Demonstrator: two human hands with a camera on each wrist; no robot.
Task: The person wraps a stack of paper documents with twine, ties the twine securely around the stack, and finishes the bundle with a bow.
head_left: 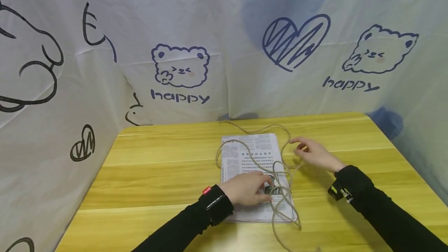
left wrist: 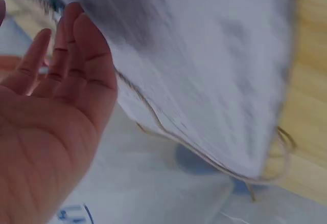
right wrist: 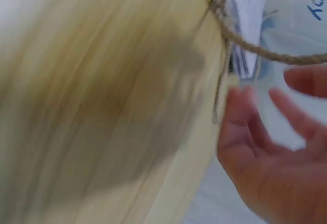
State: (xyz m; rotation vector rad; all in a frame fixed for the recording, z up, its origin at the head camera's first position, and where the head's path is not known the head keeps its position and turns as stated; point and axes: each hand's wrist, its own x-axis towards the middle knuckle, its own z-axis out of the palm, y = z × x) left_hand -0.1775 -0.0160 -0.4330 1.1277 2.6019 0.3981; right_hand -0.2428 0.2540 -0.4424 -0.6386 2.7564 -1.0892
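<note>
A flat stack of folded newspaper lies on the wooden table. Thin brown twine runs loosely over and around it, with tangled loops on its right side. My left hand is over the lower part of the stack, its fingers reaching toward the tangle. In the left wrist view its palm and loosely bent fingers hold nothing. Beyond the right edge of the newspaper is my right hand, fingers spread and slightly bent. The right wrist view has the twine passing close above those fingers, with no grip on it.
The yellow wood-grain table has white cloth with printed bears and hearts standing behind it and at both sides. One strand of twine stretches toward the back edge, another toward the front. Black bands circle both wrists.
</note>
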